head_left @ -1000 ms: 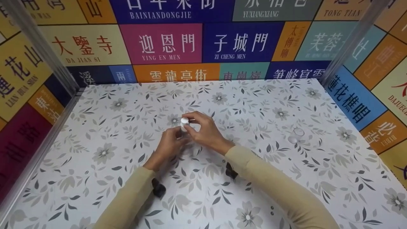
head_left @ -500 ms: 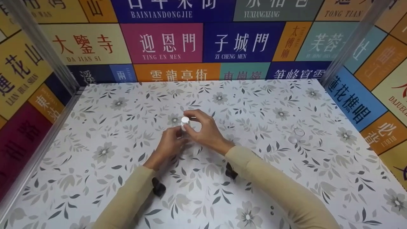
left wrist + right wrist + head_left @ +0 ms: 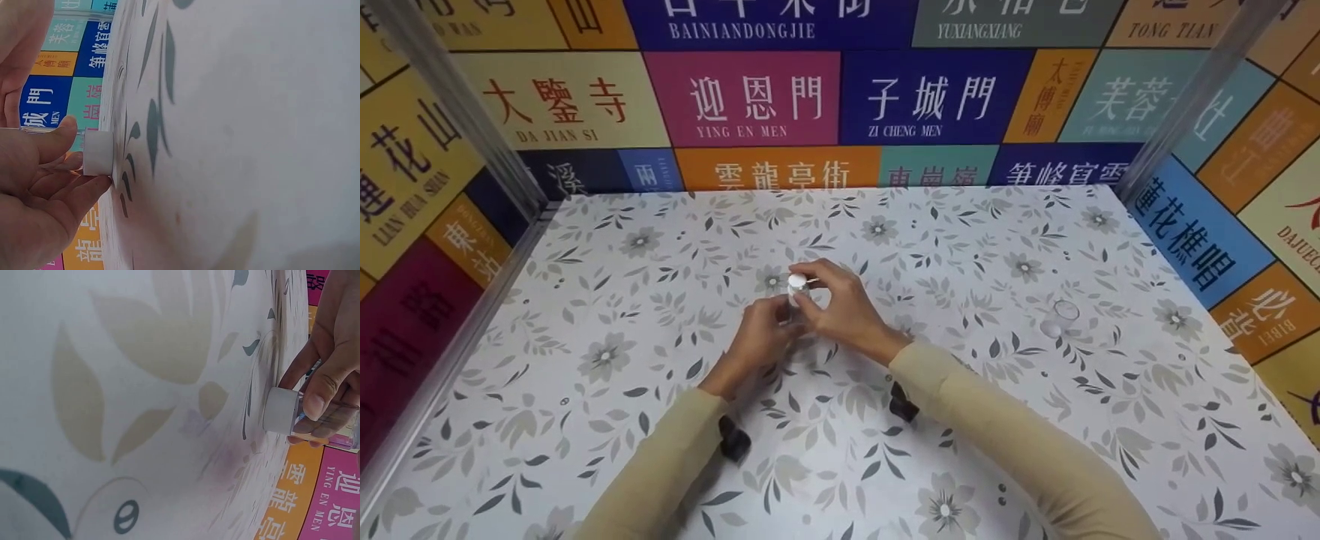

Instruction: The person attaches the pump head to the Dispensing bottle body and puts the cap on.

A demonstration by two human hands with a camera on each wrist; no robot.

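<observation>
Over the middle of the table, both hands are on a small clear bottle point(image 3: 797, 283) with a white top. The right hand point(image 3: 844, 304) has its thumb and index finger curled round the white top in the head view. Below it, the left hand point(image 3: 757, 337) grips the lower part. Close to the tabletop, a white cap-like end point(image 3: 98, 153) shows at the bottle's bottom in the left wrist view. The left thumb point(image 3: 316, 405) lies across the clear body in the right wrist view. Fingers hide much of the bottle.
A small clear round cup or cap point(image 3: 1061, 318) lies on the table to the right. White floral cloth point(image 3: 945, 450) covers the table. Colourful lettered panels point(image 3: 742, 101) stand along the back and sides. Transparent posts point(image 3: 1192, 94) rise at the back corners.
The right index finger and thumb shift slightly at the white top, the finger lifting away and then coming closer. The bottle and left hand stay in nearly the same place.
</observation>
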